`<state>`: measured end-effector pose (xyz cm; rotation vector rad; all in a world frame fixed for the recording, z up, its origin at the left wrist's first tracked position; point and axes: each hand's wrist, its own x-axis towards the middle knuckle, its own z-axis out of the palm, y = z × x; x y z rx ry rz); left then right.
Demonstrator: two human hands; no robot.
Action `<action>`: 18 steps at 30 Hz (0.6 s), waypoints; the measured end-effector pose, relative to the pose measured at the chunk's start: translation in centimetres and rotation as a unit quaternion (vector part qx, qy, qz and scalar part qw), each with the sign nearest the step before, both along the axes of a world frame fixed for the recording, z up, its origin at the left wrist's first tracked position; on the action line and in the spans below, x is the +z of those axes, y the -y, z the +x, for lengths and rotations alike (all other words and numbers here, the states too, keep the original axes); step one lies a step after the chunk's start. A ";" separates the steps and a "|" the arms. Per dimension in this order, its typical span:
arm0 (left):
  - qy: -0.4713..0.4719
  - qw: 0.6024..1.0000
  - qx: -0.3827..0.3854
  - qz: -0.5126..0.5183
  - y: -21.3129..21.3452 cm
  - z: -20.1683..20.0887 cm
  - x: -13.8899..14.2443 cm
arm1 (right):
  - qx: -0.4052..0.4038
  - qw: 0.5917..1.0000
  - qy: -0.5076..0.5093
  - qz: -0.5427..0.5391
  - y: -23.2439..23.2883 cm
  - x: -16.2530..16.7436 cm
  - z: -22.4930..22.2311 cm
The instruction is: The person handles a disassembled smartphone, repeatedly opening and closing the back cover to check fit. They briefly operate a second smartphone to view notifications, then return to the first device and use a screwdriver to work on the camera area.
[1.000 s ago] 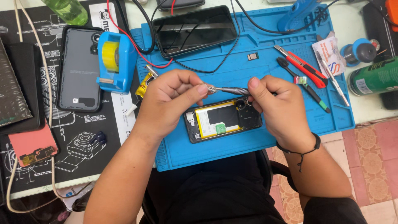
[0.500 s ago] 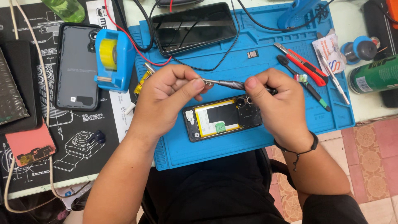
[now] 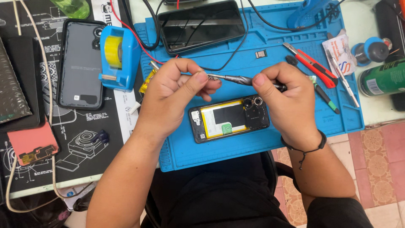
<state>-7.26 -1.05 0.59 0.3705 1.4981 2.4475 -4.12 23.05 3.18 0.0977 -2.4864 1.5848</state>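
Two hands: both meet above the blue mat [image 3: 261, 143] on the table.
Left hand [image 3: 177, 90]: fingers pinched shut on the thin metal tip of the screwdriver [image 3: 242, 80].
Right hand [image 3: 280, 99]: fingers curled closed around the screwdriver's dark handle end.
Screwdriver: held level between the hands, just above the opened phone [image 3: 230, 119].
Opened phone: back off, yellow-edged battery showing, lying on the mat near the person, right hand partly over its right end.
Far left: blue tape dispenser [image 3: 118, 57] beside a dark phone back cover [image 3: 80, 63].
Far centre: black phone screen [image 3: 200, 24] on the mat.
Right: red cutter [image 3: 312, 65], green can [image 3: 384, 78].
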 end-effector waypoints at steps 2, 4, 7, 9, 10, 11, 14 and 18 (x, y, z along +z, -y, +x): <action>-0.001 1.000 0.005 -0.011 0.0 -0.1 -0.1 | 0.000 1.000 -0.002 0.008 0.0 0.0 -0.1; -0.005 1.000 0.009 -0.025 0.1 -0.1 -0.1 | 0.006 1.000 -0.010 0.008 0.0 0.0 -0.1; -0.020 0.998 0.031 -0.043 0.2 0.0 -0.1 | 0.022 1.000 -0.015 -0.010 -0.1 0.2 -0.2; -0.025 0.997 0.037 -0.068 0.1 0.0 -0.1 | 0.031 0.999 0.000 -0.032 -0.4 0.4 -0.2; -0.029 0.996 0.039 -0.081 0.1 -0.1 -0.1 | 0.036 0.999 0.004 -0.030 -0.6 0.5 -0.3; -0.029 0.995 0.037 -0.092 0.1 0.0 -0.1 | 0.041 0.999 0.008 -0.028 -0.9 0.5 -0.3; -0.034 0.992 0.026 -0.119 0.1 0.1 0.0 | 0.038 0.993 0.085 -0.068 -1.6 0.3 -0.7; -0.115 0.986 -0.005 -0.118 0.4 0.3 0.4 | 0.066 0.986 0.110 -0.103 -2.7 1.0 -0.9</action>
